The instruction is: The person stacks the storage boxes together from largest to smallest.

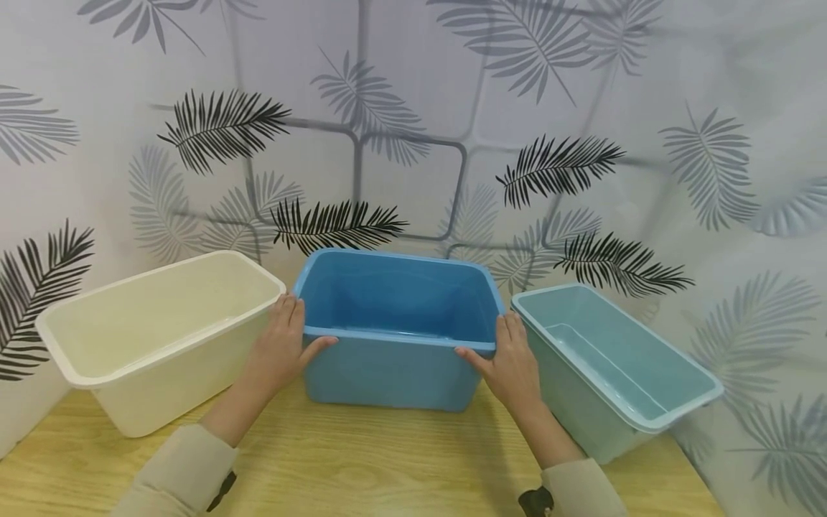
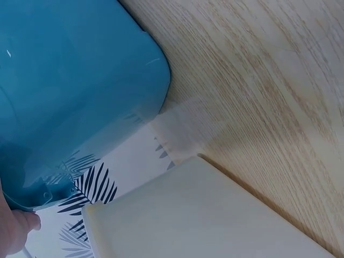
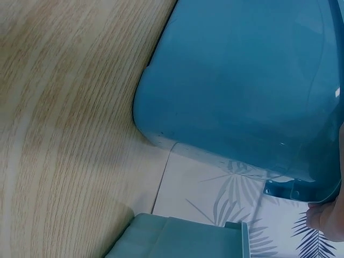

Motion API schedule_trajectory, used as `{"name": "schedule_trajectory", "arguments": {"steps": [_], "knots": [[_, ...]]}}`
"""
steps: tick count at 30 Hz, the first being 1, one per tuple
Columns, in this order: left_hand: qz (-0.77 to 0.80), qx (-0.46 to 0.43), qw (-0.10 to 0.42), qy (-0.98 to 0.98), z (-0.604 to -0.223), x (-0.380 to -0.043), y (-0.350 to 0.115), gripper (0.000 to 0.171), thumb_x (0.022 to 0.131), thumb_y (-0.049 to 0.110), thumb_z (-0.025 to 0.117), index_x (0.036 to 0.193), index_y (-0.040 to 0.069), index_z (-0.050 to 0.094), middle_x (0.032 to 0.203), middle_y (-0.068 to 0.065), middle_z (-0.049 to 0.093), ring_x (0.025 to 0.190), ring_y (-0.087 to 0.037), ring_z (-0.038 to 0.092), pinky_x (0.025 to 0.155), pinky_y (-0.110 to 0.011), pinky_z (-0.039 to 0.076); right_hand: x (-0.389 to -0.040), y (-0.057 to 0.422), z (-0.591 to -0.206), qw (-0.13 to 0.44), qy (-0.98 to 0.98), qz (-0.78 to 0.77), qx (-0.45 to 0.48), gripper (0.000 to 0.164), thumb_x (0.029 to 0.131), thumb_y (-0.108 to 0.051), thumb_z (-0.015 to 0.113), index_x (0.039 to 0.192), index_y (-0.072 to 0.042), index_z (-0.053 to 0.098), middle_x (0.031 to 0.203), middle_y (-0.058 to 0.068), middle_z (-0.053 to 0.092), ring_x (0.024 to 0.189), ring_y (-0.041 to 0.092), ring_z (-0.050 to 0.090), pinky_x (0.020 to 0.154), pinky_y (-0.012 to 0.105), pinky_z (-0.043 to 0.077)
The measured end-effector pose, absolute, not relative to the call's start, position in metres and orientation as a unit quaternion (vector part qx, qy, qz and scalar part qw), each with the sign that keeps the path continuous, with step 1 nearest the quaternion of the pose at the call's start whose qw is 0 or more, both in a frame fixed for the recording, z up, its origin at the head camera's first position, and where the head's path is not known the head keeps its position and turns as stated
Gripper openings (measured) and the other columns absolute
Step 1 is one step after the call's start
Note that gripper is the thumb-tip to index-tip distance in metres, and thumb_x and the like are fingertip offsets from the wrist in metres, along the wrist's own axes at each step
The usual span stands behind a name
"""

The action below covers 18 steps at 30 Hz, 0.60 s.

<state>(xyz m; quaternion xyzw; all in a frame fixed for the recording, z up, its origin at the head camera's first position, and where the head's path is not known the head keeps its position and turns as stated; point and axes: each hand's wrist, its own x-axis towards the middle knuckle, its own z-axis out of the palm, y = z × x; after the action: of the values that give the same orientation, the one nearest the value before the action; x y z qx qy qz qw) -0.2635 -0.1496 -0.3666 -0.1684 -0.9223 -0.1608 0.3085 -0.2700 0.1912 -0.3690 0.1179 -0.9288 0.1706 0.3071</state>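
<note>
A blue plastic bin [image 1: 394, 373] stands in the middle of the wooden table, its hollow facing up. At its front left corner my left hand [image 1: 279, 346] grips the rim, thumb along the front edge and fingers over the side. My right hand [image 1: 513, 359] holds the front right corner in the same way. In the left wrist view the blue bin [image 2: 75, 70] fills the upper left, with a bit of the hand [image 2: 16, 228] under its rim. The right wrist view shows the bin [image 3: 236, 86] and fingertips at its rim.
A cream bin [image 1: 174, 359] stands at the left, close to my left hand. On the right, a pale green bin [image 1: 581, 388] sits at an angle. Behind the table [image 1: 368, 459] hangs a pale wall covering [image 1: 413, 100] with leaf prints.
</note>
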Motion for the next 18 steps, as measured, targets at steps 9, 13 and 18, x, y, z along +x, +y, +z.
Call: {"name": "schedule_trajectory", "arguments": {"steps": [9,13,18], "knots": [[-0.15,-0.163,0.314,-0.923,-0.367,-0.2586,-0.1495,0.09,0.085,0.061,0.045,0.126,-0.019,0.043,0.133,-0.037,0.041,0.127,-0.048,0.039,0.092,-0.051,0.045,-0.267,0.1913,-0.3689,0.305,-0.931,0.167,0.11,0.1,0.076,-0.07,0.053,0.132,0.011,0.042,0.141,0.028,0.038,0.134,0.041,0.033,0.083,0.054,0.049],[-0.148,-0.161,0.311,-0.925,-0.3654,-0.256,-0.149,0.088,0.085,0.058,0.049,0.126,-0.019,0.043,0.133,-0.037,0.041,0.127,-0.048,0.039,0.093,-0.051,0.045,-0.2645,0.1909,-0.3687,0.308,-0.93,0.169,0.11,0.099,0.075,-0.069,0.054,0.132,0.011,0.042,0.14,0.028,0.039,0.134,0.041,0.033,0.084,0.054,0.049],[-0.148,-0.164,0.319,-0.922,-0.3665,-0.254,-0.1487,0.092,0.085,0.064,0.04,0.125,-0.019,0.044,0.132,-0.037,0.043,0.127,-0.047,0.039,0.089,-0.05,0.047,-0.2612,0.1908,-0.3687,0.312,-0.929,0.166,0.109,0.099,0.075,-0.07,0.053,0.13,0.012,0.044,0.139,0.029,0.04,0.133,0.041,0.034,0.083,0.054,0.049]]}}
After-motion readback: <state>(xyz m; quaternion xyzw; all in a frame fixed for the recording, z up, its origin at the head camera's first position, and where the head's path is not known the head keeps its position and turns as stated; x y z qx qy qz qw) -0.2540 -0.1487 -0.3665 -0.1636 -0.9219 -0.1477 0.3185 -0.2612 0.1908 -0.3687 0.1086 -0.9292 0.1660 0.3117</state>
